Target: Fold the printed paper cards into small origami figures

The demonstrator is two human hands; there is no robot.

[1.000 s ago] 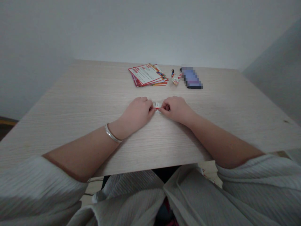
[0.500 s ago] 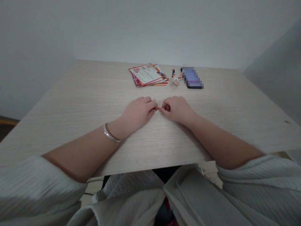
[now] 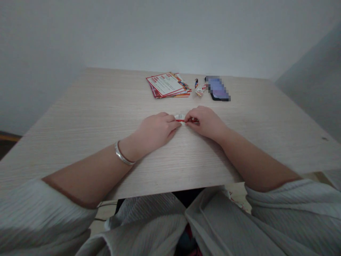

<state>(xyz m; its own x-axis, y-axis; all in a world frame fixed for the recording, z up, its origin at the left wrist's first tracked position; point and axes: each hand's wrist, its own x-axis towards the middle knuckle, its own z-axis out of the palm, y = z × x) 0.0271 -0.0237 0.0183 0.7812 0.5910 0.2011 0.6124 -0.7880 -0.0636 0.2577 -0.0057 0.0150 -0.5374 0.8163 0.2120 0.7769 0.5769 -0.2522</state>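
Between my hands is a small piece of white paper with a red edge (image 3: 180, 117), lying low over the table (image 3: 160, 163). My left hand (image 3: 157, 131) is closed, its fingertips pinching the paper's left side. On the right side, my right hand (image 3: 206, 122) pinches the paper between thumb and fingers, and a bit of red shows inside its curled fingers. Much of the paper is hidden by my fingers, so its full shape cannot be made out.
Beyond my hands lies a stack of printed paper sheets (image 3: 167, 84) with red borders. To its right sits a folded paper figure (image 3: 198, 90), close to a phone (image 3: 218, 88) with a blurred screen. A wall (image 3: 170, 35) rises behind the table.
My hands have moved slightly apart, the right one shifting to the right. More of the white paper and its red edge shows between them.
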